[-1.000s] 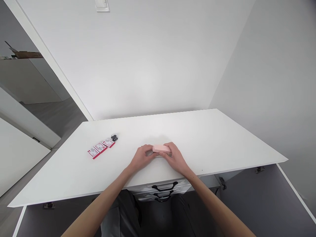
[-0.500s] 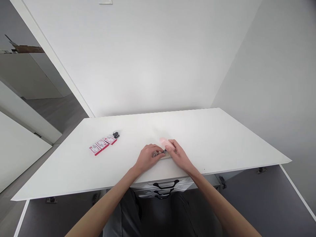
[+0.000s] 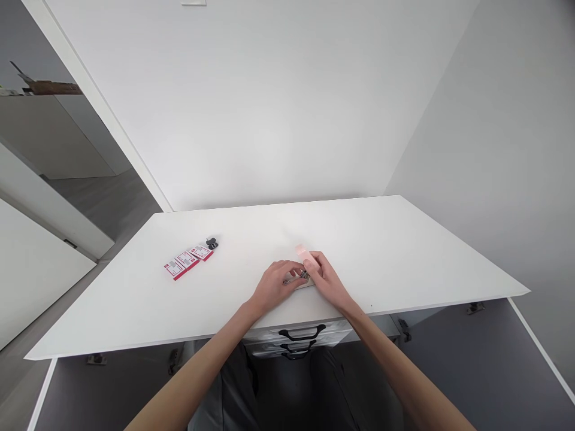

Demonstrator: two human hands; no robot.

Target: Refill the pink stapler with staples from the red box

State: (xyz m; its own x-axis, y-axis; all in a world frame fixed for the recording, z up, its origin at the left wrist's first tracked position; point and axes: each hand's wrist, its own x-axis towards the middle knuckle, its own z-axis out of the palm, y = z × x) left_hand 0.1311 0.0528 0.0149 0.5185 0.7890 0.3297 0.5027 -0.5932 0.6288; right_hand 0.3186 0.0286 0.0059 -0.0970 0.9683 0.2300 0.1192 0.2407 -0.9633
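Note:
A small pink stapler (image 3: 302, 251) stands opened on the white table (image 3: 404, 251), its pink top swung up and back and its metal inside (image 3: 300, 276) showing. My right hand (image 3: 327, 279) is closed on the pink top and holds it up. My left hand (image 3: 275, 285) is curled around the stapler's lower part, with its fingertips at the metal channel. The two hands touch each other over the stapler near the table's front edge.
Three small red and white boxes (image 3: 187, 262) lie in a row at the table's left, with a small black object (image 3: 211, 243) at their far end. Drawers with black handles (image 3: 302, 333) sit under the table in front of me. Walls close the back and right.
The stapler's pink top, lying flat a second ago, has been swung up and back, baring the metal inside. Both hands stayed at the same spot.

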